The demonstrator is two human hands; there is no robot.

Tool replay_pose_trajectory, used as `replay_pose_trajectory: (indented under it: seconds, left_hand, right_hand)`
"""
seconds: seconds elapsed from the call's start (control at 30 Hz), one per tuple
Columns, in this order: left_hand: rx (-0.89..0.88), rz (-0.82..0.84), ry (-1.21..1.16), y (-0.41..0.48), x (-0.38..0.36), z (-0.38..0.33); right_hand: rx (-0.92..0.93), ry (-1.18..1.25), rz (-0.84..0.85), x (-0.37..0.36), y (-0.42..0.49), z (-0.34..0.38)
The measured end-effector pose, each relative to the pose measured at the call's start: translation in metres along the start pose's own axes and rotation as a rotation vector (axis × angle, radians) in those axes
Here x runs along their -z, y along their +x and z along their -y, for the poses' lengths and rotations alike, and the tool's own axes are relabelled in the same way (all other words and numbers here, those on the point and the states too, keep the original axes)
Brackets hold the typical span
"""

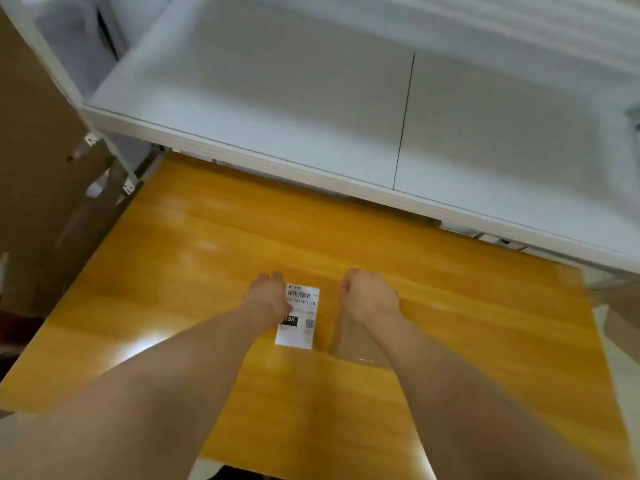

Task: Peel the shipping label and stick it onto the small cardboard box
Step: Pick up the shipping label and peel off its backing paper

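Shipping label lies flat on the yellow table; left hand overlaps its left edge, right hand curled over the cardboard box; neither grip discernible.

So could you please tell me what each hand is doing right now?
Left hand: resting at the shipping label; grip cannot be told.
Right hand: closed in a fist; contents cannot be told.

your white shipping label printed with a black barcode, black block and small qr square, your honey-yellow wood-grain table with paler streaks, the pale grey-white shelf crossed by one thin dark seam, brown cardboard at left
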State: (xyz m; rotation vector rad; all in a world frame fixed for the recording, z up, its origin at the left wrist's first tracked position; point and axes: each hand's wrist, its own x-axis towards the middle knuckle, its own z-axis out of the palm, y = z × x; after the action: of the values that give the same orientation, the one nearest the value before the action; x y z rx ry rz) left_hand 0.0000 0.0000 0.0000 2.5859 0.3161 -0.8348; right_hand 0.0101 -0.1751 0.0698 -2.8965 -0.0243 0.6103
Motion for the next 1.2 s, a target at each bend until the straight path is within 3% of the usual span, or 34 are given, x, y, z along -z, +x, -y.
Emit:
replay_pose_trajectory:
  seconds: [0.53,1.2]
  left_hand:
    - [0.031,-0.041,0.155,0.016,-0.043,0.004]
    - [-0.035,-0.065,0.128,0.005,-0.044,0.010]
  right_hand:
    - [0.018,0.096,0.060,-0.014,0.015,0.000]
    - [-0.032,0.207,0.147,-0.031,-0.005,0.014]
